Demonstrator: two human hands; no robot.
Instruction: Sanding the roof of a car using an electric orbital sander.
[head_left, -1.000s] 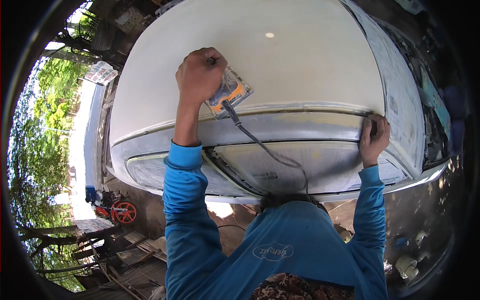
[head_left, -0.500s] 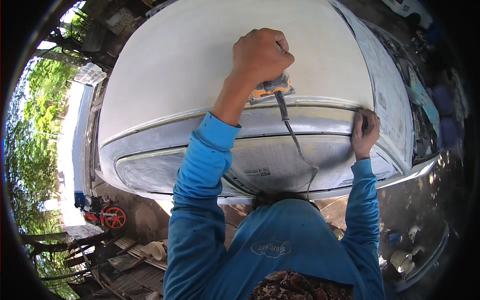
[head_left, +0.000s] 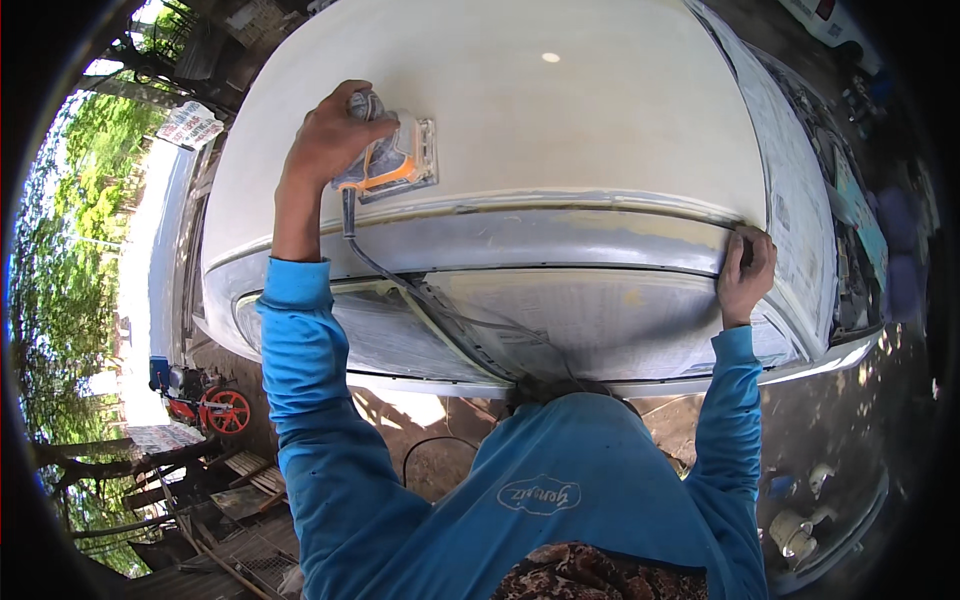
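My left hand [head_left: 330,140] is closed around an orange and dark grey electric sander [head_left: 395,165]. The sander's square pad sits on the pale, dusty car roof [head_left: 590,120], left of the middle. From its near end a dark cord [head_left: 385,268] runs down over the car's side toward my body. Over on the right, my right hand [head_left: 747,275] has its fingers curled onto the roof's edge rail [head_left: 600,240], which carries patches of yellowish filler. Below the rail, the side windows [head_left: 590,300] are covered with paper.
A motorcycle with a red wheel [head_left: 226,411] stands on the ground to the left. Boards and scrap [head_left: 250,480] lie at the lower left. Pale containers [head_left: 792,533] sit on the ground at the lower right. Papered glass [head_left: 795,200] slopes away at the car's right end.
My left hand has carried the sander leftward along the roof, and the cord has swung left with it. My right hand stays at the roof edge.
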